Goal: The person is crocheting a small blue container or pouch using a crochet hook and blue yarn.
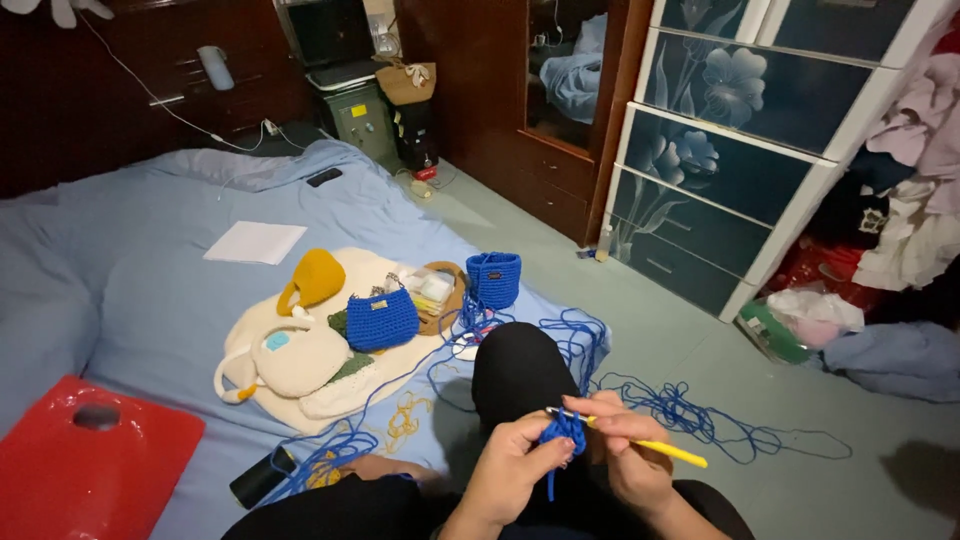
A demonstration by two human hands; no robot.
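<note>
A: Two blue crocheted pieces look finished: a blue bag (381, 320) on the cream cloth (330, 340) spread over the bed (120, 260), and a blue basket (494, 278) just beyond.

B: And the work in hand?

A: Barely begun, I'd judge. The left hand (510, 465) pinches a small blue crochet piece (563, 430) above the knee; the right hand (630, 450) grips the yellow crochet hook (640, 443), its tip in the stitches. Much loose blue yarn (690, 410) remains.

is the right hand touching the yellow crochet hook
Touching. The head view shows the right hand with its fingers closed around the yellow crochet hook, whose tip sits in the blue crochet piece.
</note>
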